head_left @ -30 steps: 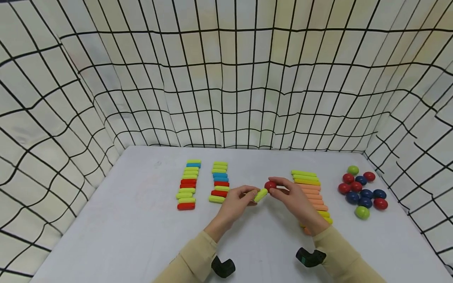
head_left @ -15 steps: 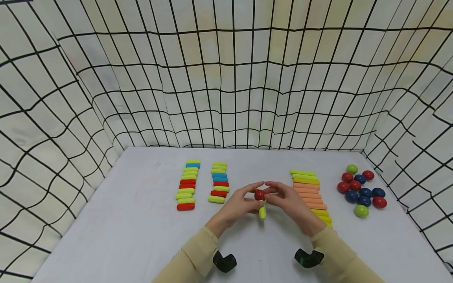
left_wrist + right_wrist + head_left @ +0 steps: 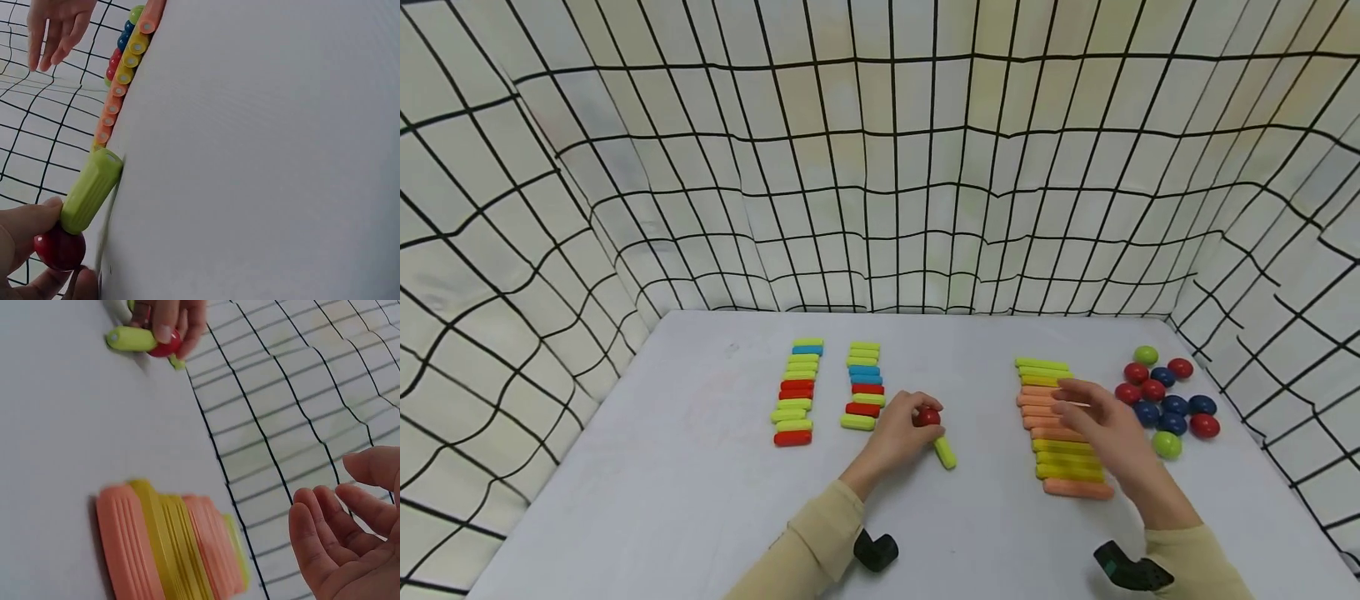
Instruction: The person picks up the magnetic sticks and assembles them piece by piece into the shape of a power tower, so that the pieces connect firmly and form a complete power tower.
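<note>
My left hand (image 3: pixel 895 435) grips a glossy red ball (image 3: pixel 928 416) between thumb and fingers, over the middle of the white table. A short lime-green ribbed stick (image 3: pixel 92 190) is joined end-on to that ball and slants away from it, with the thumb beside the joint in the left wrist view. In the head view the stick points toward the person. Nothing is in my right hand (image 3: pixel 1112 433), which hovers over a row of longer orange and yellow sticks (image 3: pixel 1067 448). Its fingers are relaxed and apart in the right wrist view (image 3: pixel 350 531).
To the left lie two columns of short sticks, an outer column (image 3: pixel 797 386) and an inner column (image 3: pixel 867 389), in lime, blue and red. Several red, dark blue and green balls, such as a green ball (image 3: pixel 1167 445), cluster at the right. Black-and-white netting (image 3: pixel 925 192) surrounds the table.
The lime stick came against the red ball between both hands. The right hand then left the ball and moved right over the long sticks. The left hand now holds the joined pair, slightly further left.
</note>
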Action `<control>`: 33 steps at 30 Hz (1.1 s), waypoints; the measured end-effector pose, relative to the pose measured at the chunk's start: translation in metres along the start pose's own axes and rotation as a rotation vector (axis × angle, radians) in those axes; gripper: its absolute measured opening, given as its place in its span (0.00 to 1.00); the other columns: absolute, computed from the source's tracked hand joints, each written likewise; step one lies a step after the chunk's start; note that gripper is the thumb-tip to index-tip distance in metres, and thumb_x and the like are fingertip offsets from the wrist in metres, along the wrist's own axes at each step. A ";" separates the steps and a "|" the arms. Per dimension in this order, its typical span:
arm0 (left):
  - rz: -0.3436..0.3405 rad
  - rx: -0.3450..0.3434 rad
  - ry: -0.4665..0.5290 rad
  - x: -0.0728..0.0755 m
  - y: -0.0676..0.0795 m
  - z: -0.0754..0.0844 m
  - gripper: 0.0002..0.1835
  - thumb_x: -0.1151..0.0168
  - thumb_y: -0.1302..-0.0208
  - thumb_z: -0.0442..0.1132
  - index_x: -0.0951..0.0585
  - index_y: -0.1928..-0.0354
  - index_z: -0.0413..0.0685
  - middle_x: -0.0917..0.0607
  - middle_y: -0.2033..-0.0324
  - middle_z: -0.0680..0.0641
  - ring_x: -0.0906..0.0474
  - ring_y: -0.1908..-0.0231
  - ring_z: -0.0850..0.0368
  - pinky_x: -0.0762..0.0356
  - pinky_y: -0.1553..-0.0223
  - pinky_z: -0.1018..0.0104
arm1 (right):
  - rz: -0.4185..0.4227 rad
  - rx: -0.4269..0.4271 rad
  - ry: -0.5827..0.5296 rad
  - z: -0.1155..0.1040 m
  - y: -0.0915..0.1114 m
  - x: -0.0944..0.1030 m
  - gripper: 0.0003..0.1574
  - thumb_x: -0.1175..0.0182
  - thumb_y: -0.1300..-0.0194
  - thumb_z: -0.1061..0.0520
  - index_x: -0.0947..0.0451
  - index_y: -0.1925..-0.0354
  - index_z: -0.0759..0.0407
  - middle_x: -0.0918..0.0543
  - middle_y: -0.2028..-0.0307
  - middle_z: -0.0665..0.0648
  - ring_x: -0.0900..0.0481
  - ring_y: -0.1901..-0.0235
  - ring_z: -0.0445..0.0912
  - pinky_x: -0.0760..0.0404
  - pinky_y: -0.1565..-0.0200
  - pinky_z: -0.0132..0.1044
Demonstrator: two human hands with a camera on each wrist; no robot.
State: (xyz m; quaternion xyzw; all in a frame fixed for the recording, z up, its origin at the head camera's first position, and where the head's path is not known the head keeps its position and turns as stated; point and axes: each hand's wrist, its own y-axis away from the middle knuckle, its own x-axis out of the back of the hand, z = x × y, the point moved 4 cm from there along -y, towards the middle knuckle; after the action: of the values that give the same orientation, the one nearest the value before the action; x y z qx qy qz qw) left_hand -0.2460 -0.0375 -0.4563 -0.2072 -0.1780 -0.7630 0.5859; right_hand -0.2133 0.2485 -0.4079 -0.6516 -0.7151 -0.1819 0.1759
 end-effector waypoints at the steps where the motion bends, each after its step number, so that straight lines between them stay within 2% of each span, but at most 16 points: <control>1: 0.010 0.000 -0.008 0.000 0.000 0.000 0.14 0.32 0.38 0.40 0.20 0.50 0.50 0.25 0.57 0.49 0.29 0.55 0.52 0.21 0.59 0.63 | 0.044 -0.003 0.033 0.004 0.003 0.010 0.36 0.50 0.26 0.41 0.40 0.29 0.57 0.27 0.38 0.64 0.23 0.45 0.52 0.21 0.50 0.30; 3: 0.021 -0.009 -0.015 0.000 -0.001 0.000 0.14 0.33 0.37 0.40 0.20 0.51 0.49 0.25 0.58 0.49 0.29 0.56 0.53 0.22 0.60 0.63 | 0.129 -0.033 0.080 0.016 0.009 0.030 0.37 0.51 0.26 0.40 0.40 0.29 0.58 0.28 0.38 0.64 0.22 0.50 0.45 0.23 0.54 0.23; 5: 0.030 -0.010 -0.011 0.000 0.000 -0.001 0.13 0.33 0.37 0.39 0.19 0.51 0.48 0.24 0.59 0.49 0.29 0.56 0.53 0.22 0.60 0.64 | 0.212 -0.078 0.119 0.028 0.015 0.049 0.38 0.51 0.26 0.39 0.39 0.29 0.59 0.28 0.38 0.65 0.25 0.53 0.37 0.25 0.59 0.18; 6: 0.033 -0.013 -0.010 0.000 0.000 -0.002 0.13 0.34 0.37 0.39 0.19 0.51 0.47 0.24 0.59 0.49 0.29 0.57 0.53 0.22 0.60 0.64 | 0.254 -0.108 0.140 0.035 0.017 0.058 0.38 0.51 0.27 0.39 0.39 0.30 0.60 0.28 0.38 0.66 0.26 0.54 0.36 0.26 0.61 0.17; 8: 0.039 -0.022 -0.010 0.000 0.000 -0.002 0.12 0.34 0.36 0.38 0.19 0.51 0.46 0.24 0.59 0.48 0.29 0.57 0.53 0.23 0.60 0.63 | 0.325 -0.172 0.191 0.047 0.021 0.074 0.38 0.51 0.27 0.39 0.38 0.31 0.62 0.29 0.39 0.67 0.28 0.54 0.40 0.28 0.64 0.21; 11: 0.047 -0.034 -0.018 0.000 0.001 -0.002 0.11 0.35 0.36 0.37 0.19 0.52 0.46 0.24 0.58 0.48 0.29 0.56 0.54 0.23 0.59 0.63 | 0.388 -0.252 0.249 0.064 0.026 0.091 0.38 0.50 0.27 0.42 0.38 0.31 0.66 0.30 0.41 0.69 0.30 0.49 0.53 0.30 0.66 0.29; 13: 0.047 -0.045 -0.026 0.000 0.002 -0.002 0.11 0.35 0.36 0.36 0.19 0.52 0.46 0.24 0.58 0.48 0.29 0.56 0.53 0.23 0.59 0.63 | 0.384 -0.288 0.280 0.074 0.027 0.098 0.38 0.49 0.27 0.44 0.38 0.32 0.69 0.30 0.42 0.72 0.32 0.47 0.62 0.30 0.68 0.31; 16: 0.038 -0.054 -0.031 0.000 0.003 -0.001 0.11 0.35 0.36 0.35 0.18 0.52 0.45 0.24 0.57 0.48 0.29 0.56 0.54 0.23 0.58 0.63 | 0.331 -0.346 0.292 0.087 0.027 0.101 0.41 0.47 0.29 0.43 0.40 0.33 0.72 0.33 0.39 0.75 0.33 0.44 0.66 0.27 0.69 0.32; 19: 0.027 -0.053 -0.023 0.001 0.004 0.000 0.11 0.36 0.36 0.35 0.18 0.52 0.45 0.23 0.57 0.48 0.28 0.56 0.54 0.22 0.58 0.63 | 0.284 -0.385 0.295 0.098 0.025 0.101 0.45 0.46 0.30 0.39 0.41 0.34 0.73 0.35 0.38 0.76 0.33 0.43 0.67 0.23 0.68 0.35; 23: 0.017 -0.051 -0.014 0.002 0.005 -0.001 0.11 0.36 0.36 0.35 0.18 0.52 0.45 0.23 0.56 0.48 0.28 0.56 0.54 0.22 0.57 0.64 | 0.265 -0.404 0.290 0.105 0.024 0.099 0.47 0.46 0.31 0.37 0.41 0.35 0.73 0.36 0.38 0.76 0.34 0.42 0.68 0.22 0.66 0.38; 25: 0.012 -0.049 -0.011 0.003 0.006 -0.002 0.11 0.36 0.36 0.35 0.18 0.52 0.46 0.23 0.56 0.48 0.28 0.56 0.54 0.22 0.57 0.64 | 0.258 -0.401 0.297 0.107 0.023 0.099 0.46 0.46 0.31 0.37 0.40 0.35 0.73 0.35 0.38 0.76 0.33 0.42 0.68 0.22 0.67 0.37; 33: 0.011 -0.067 -0.053 0.006 0.008 -0.007 0.10 0.35 0.36 0.36 0.18 0.53 0.48 0.23 0.57 0.50 0.27 0.57 0.55 0.22 0.56 0.64 | 0.207 -0.408 0.329 0.107 0.019 0.093 0.45 0.46 0.30 0.38 0.39 0.37 0.75 0.31 0.44 0.76 0.31 0.46 0.68 0.22 0.61 0.47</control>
State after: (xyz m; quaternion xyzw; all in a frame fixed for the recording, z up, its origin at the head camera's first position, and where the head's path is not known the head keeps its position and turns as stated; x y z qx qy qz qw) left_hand -0.2407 -0.0480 -0.4589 -0.2477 -0.1668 -0.7593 0.5781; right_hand -0.2040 0.3835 -0.4550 -0.7047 -0.5553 -0.4065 0.1726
